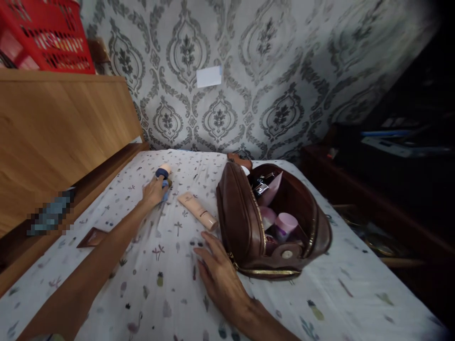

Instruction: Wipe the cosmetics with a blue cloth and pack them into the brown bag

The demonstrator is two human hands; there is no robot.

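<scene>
L hand grips a blue bottle on the bed. R hand lies flat, fingers spread, holding nothing, w/ brown pouch at its 2 o'clock. Peach tube at 12.

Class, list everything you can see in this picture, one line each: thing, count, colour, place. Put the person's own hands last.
toiletry bag: 1, brown, unzipped, on the bed right of centre
tubes and bottles in the bag: several, pink and lilac, inside the open bag
tube: 1, peach, lying on the sheet left of the bag
bottle: 1, dark blue with peach cap, far side of the sheet
flat case: 1, brown, left edge of the bed
bed sheet: 1, white with small prints
headboard: 1, wooden, left
basket: 1, red, top left
left hand: gripping the bottle
right hand: open, flat on the sheet beside the bag
</scene>
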